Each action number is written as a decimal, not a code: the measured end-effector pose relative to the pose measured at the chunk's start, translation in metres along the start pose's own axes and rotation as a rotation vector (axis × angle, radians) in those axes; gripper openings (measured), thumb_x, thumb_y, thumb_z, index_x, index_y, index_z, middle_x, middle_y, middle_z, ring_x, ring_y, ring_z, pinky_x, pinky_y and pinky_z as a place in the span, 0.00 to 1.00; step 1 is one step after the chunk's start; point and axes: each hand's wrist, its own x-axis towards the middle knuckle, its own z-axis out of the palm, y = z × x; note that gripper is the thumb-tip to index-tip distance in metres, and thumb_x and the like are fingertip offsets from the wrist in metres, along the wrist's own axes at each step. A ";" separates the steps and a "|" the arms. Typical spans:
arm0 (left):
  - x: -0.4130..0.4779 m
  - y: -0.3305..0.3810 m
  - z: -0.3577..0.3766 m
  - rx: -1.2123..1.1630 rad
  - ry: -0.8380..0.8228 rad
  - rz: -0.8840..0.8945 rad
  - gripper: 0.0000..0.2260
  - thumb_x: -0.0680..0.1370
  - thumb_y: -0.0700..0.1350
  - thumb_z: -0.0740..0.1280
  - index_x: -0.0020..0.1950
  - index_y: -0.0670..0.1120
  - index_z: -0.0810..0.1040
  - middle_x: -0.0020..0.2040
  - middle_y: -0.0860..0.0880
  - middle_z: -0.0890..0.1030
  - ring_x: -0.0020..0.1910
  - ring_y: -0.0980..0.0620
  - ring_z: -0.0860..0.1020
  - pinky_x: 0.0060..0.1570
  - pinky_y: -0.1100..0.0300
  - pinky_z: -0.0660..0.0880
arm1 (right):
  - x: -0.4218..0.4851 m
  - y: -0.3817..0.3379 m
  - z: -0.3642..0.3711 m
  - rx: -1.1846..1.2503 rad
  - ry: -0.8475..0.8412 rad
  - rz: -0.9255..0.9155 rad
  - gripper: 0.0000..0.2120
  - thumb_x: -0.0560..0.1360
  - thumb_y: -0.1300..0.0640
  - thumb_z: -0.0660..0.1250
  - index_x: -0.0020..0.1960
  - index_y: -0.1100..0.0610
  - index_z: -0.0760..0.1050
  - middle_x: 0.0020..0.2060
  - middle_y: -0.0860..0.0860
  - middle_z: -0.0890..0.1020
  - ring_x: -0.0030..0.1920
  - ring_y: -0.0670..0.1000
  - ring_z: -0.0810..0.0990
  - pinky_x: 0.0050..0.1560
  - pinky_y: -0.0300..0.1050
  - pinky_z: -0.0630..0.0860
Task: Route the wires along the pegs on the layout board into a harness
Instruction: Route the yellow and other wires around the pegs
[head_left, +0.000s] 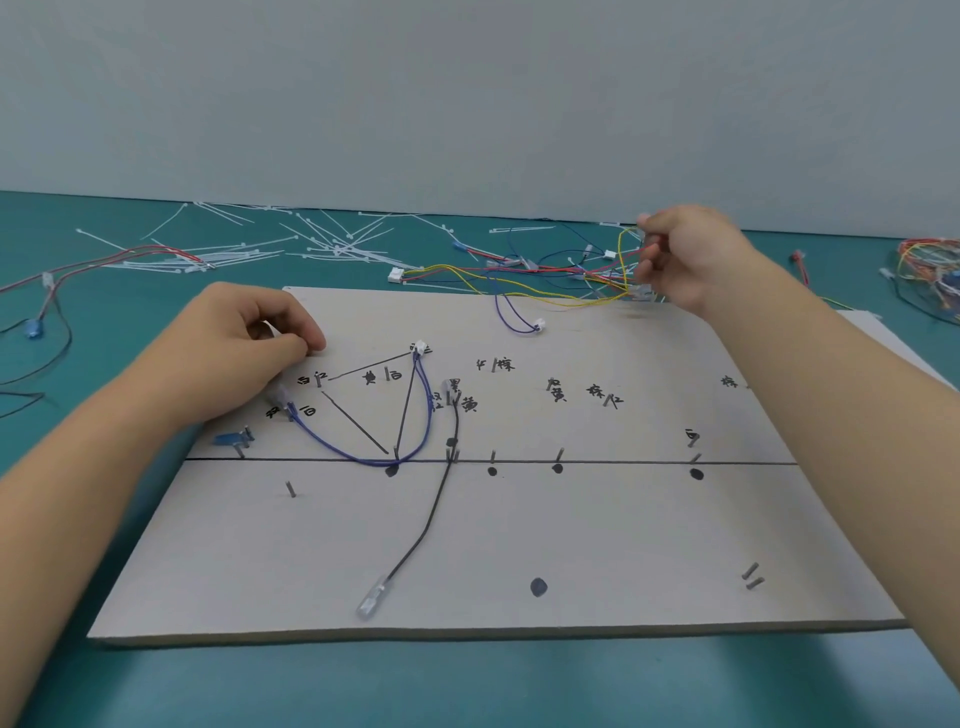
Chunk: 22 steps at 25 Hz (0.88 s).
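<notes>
A: Two wires are on the layout board: a blue-purple wire looping from the left pegs to a white connector, and a black wire running down past the centre pegs to a clear terminal.

B: State of the hands?

A: Left hand rests curled on the board's far-left area; whether it pinches anything cannot be determined. Right hand pinches wires of the loose coloured bundle at the board's far edge.

B: Surroundings?

A: White cable ties lie scattered on the teal desk.
</notes>
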 end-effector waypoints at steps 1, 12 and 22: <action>0.000 0.000 0.000 -0.001 -0.001 -0.002 0.16 0.77 0.37 0.68 0.42 0.59 0.85 0.28 0.47 0.81 0.26 0.56 0.77 0.39 0.59 0.71 | -0.001 -0.002 0.000 0.093 -0.038 0.004 0.08 0.82 0.66 0.62 0.46 0.58 0.72 0.36 0.53 0.71 0.30 0.48 0.75 0.30 0.42 0.80; 0.005 -0.007 0.002 0.014 0.017 0.020 0.14 0.77 0.38 0.69 0.44 0.59 0.85 0.29 0.45 0.80 0.23 0.58 0.71 0.36 0.60 0.69 | 0.013 -0.008 -0.025 -1.064 0.166 -0.370 0.11 0.72 0.67 0.70 0.43 0.51 0.81 0.42 0.54 0.84 0.43 0.56 0.81 0.40 0.43 0.78; 0.006 -0.010 0.002 0.003 0.027 0.014 0.15 0.77 0.37 0.69 0.45 0.59 0.85 0.27 0.48 0.81 0.24 0.59 0.73 0.37 0.59 0.70 | 0.025 0.016 -0.037 -1.331 -0.042 -0.390 0.10 0.74 0.60 0.75 0.53 0.49 0.87 0.44 0.51 0.83 0.49 0.53 0.78 0.51 0.41 0.70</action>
